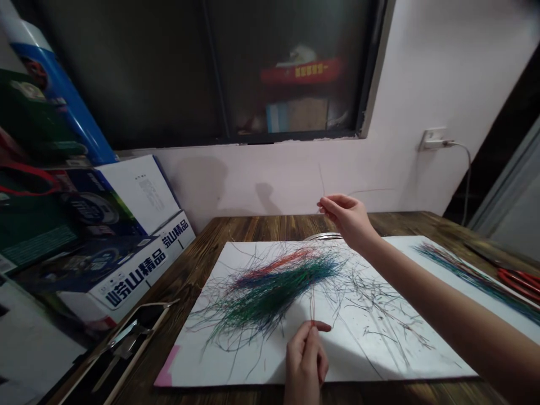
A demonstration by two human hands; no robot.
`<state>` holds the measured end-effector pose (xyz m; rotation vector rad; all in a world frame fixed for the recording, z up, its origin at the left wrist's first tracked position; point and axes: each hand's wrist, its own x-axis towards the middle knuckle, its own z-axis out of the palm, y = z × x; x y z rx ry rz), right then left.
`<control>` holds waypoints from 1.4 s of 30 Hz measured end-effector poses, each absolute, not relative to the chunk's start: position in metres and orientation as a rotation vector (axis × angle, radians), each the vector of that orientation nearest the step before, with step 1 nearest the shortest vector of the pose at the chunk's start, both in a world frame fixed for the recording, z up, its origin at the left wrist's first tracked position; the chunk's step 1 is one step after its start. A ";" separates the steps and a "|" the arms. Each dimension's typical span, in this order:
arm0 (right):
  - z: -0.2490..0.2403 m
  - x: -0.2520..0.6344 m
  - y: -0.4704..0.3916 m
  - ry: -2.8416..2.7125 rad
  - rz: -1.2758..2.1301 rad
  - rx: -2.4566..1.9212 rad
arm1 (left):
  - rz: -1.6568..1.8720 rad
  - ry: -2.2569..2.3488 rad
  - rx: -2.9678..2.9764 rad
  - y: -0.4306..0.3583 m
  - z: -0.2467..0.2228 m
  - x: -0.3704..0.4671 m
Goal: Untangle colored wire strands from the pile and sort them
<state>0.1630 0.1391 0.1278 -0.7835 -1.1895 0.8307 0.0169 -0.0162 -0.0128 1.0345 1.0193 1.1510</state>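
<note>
- Left to centre: the wires (274, 292), a loose tangle on the board (189, 363).
- Lower centre: left hand (307, 351) closed, finger and thumb pinching red strands (313, 306).
- Right of centre: right hand (343, 216) raised, fingertips closed on a thin strand (322, 179) – handling strands seems the step; moving this one calls for a light pinch.
- Far right: bundle (468, 273), scissors (521, 283).

The right hand (342, 216) was bare, its forearm uncovered by any sleeve; the left hand (307, 357) wore no glove.
</note>
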 end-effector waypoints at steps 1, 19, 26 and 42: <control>0.128 0.172 0.129 -1.172 0.875 -0.777 | 1.157 1.020 1.029 -0.015 -0.013 0.017; 0.005 0.178 -0.015 -1.160 1.631 -0.852 | 0.919 1.015 1.140 -0.019 -0.001 0.029; -0.015 0.183 -0.014 -1.340 1.271 -1.064 | 0.750 1.018 1.146 -0.023 -0.003 0.032; -0.005 0.197 -0.015 -1.029 1.647 -0.725 | 0.738 0.962 1.369 -0.023 -0.002 0.031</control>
